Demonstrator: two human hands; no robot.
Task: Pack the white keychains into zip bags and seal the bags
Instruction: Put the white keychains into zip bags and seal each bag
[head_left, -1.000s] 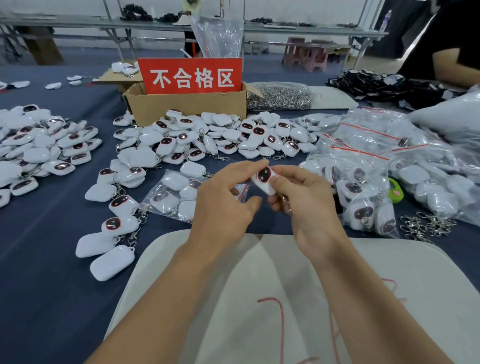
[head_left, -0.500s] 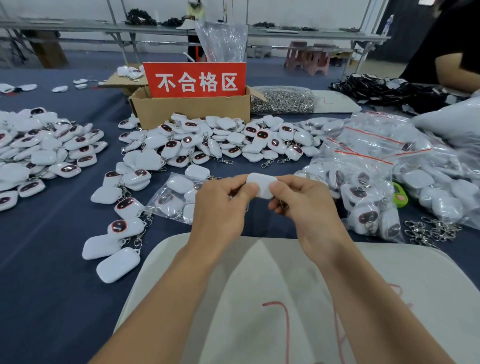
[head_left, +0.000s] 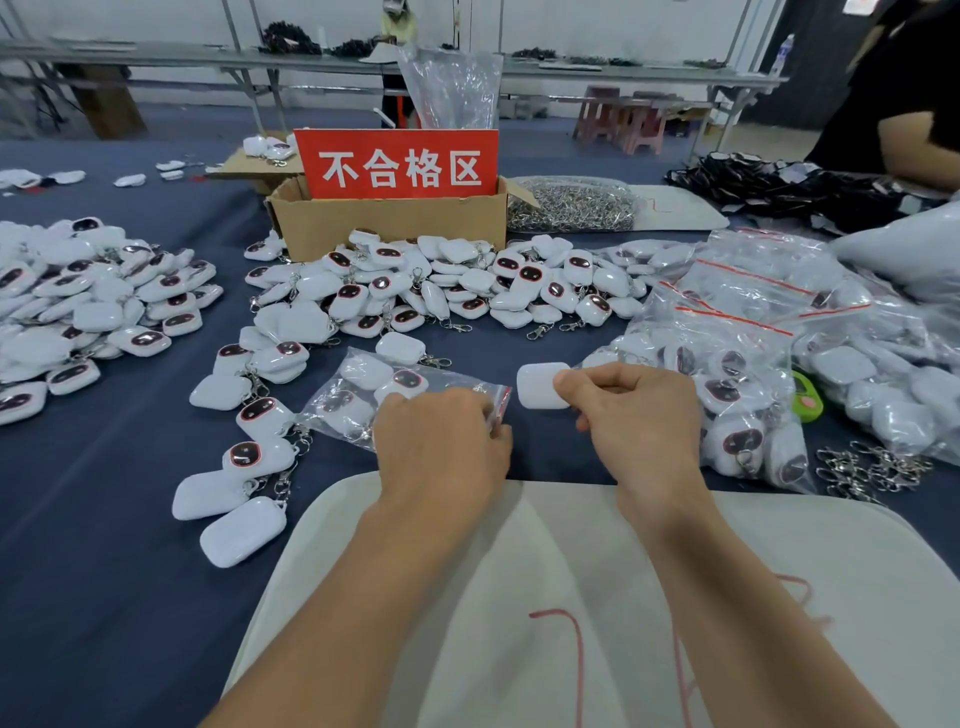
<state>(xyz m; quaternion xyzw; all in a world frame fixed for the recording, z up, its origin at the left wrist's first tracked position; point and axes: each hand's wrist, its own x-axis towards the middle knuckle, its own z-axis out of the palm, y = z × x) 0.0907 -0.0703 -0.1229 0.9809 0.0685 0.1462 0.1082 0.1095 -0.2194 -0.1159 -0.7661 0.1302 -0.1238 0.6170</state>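
Observation:
My right hand (head_left: 636, 415) pinches a white keychain (head_left: 540, 385), plain back up, just right of a clear zip bag (head_left: 363, 395). That bag lies on the blue cloth with several keychains inside and its red-striped mouth toward the right. My left hand (head_left: 441, 447) grips the bag's mouth edge. Loose white keychains (head_left: 467, 291) with dark faces are heaped behind the bag, with more strewn to its left (head_left: 249, 415) and a second heap at the far left (head_left: 88, 306).
A cardboard box (head_left: 389, 223) with a red sign stands behind the pile. Filled zip bags (head_left: 753, 332) crowd the right side, metal clasps (head_left: 862, 467) lie beside them. A white pad (head_left: 571, 597) lies under my forearms. Another person's arm (head_left: 919, 150) shows at far right.
My left hand let go of the keychain and dropped to the zip bag's mouth. My right hand kept the keychain, turned face down, and stays beside the bag.

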